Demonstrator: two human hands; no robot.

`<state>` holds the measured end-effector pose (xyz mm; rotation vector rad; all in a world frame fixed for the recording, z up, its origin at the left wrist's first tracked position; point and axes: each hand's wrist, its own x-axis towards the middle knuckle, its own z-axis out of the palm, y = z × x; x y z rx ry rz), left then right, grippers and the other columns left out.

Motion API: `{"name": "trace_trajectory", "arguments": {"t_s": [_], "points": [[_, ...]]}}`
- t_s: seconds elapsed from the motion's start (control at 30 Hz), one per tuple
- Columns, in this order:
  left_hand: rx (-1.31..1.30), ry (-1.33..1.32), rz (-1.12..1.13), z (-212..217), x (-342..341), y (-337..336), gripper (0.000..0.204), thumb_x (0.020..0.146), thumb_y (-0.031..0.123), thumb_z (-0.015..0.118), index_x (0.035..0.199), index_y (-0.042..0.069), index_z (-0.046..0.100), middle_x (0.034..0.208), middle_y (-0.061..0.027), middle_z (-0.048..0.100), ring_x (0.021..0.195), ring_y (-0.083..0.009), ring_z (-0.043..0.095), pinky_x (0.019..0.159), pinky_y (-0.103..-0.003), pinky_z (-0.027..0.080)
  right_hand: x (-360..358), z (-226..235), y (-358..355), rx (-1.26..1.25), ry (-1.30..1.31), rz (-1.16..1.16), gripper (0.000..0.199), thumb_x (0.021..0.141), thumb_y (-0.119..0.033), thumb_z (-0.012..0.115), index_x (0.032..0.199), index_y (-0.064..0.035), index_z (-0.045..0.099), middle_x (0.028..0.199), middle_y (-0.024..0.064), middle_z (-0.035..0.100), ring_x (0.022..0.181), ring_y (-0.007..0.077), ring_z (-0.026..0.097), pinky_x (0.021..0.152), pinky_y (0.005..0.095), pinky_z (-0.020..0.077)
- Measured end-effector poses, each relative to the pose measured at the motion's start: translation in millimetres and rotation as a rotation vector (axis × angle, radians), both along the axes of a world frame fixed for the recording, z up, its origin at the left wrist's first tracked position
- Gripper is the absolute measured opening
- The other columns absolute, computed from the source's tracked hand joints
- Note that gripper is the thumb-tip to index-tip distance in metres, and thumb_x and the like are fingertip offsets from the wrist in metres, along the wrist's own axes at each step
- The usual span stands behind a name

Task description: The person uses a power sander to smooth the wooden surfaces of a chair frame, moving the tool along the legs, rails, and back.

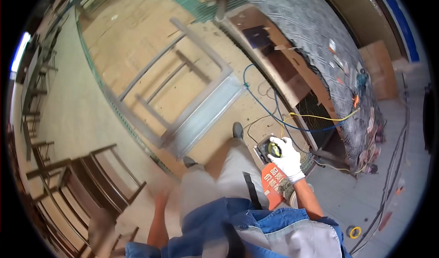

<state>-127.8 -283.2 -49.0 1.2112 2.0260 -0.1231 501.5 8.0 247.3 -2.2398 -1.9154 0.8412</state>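
My right hand (288, 157), in a white glove, is closed around a black and yellow-green power sander (270, 151), held low to my right beside my leg. My bare left hand (165, 187) hangs by my left thigh, smeared by motion, so its fingers cannot be made out. In front of my feet a grey wooden furniture frame (201, 46) lies on the floor, with a smooth, pale grey panel (208, 111) along its near side. Neither hand touches the frame. An orange printed sheet or bag (273, 185) shows just below the sander.
At the right stands a bench with a patterned grey cover (292, 24) and an open cavity beneath. A blue hose (274, 117) and a yellow cord (315, 116) run across the bench's near side. Dark wooden chairs (98, 180) stand at left. A yellow tape roll (355, 232) lies lower right.
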Motion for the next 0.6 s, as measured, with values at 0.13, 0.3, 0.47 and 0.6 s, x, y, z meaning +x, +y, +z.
{"name": "trace_trajectory", "arguments": {"t_s": [0.13,0.3,0.47,0.6], "points": [[-0.150,0.119,0.042,41,1,-51,0.049,0.103,0.044,0.066,0.093,-0.003,0.072,0.103,-0.0260,0.072,0.100,-0.0450,0.066,0.088,-0.057,0.051,105,2,-42,0.050,-0.040,-0.237,0.067,0.076,-0.028,0.087,0.139,-0.0312,0.067,0.137,0.0144,0.061,0.111,0.0366,0.071,0.092,0.0444,0.0596],[-0.010,0.218,-0.751,56,76,-44,0.014,0.100,0.023,0.065,0.090,0.016,0.073,0.072,-0.0143,0.067,0.073,-0.0359,0.068,0.065,-0.054,0.052,188,-4,-42,-0.041,-0.049,-0.352,0.062,0.079,-0.034,0.085,0.138,-0.0348,0.067,0.130,0.0146,0.062,0.111,0.0404,0.070,0.094,0.0493,0.0585],[-0.012,-0.221,0.074,118,302,147,0.058,0.100,0.052,0.070,0.111,-0.005,0.073,0.098,-0.0267,0.076,0.099,-0.0367,0.074,0.088,-0.049,0.055,245,-23,-21,-0.105,-0.026,-0.459,0.060,0.080,-0.036,0.085,0.137,-0.0370,0.066,0.135,0.0145,0.060,0.114,0.0405,0.070,0.096,0.0497,0.0579],[0.049,-0.280,0.116,164,391,265,0.042,0.107,0.037,0.068,0.112,-0.004,0.073,0.090,-0.0033,0.071,0.087,-0.0114,0.064,0.082,-0.030,0.052,282,-41,11,0.108,0.109,-0.506,0.066,0.080,-0.029,0.086,0.141,-0.0294,0.063,0.134,0.0104,0.061,0.117,0.0365,0.068,0.096,0.0489,0.0570]]}}
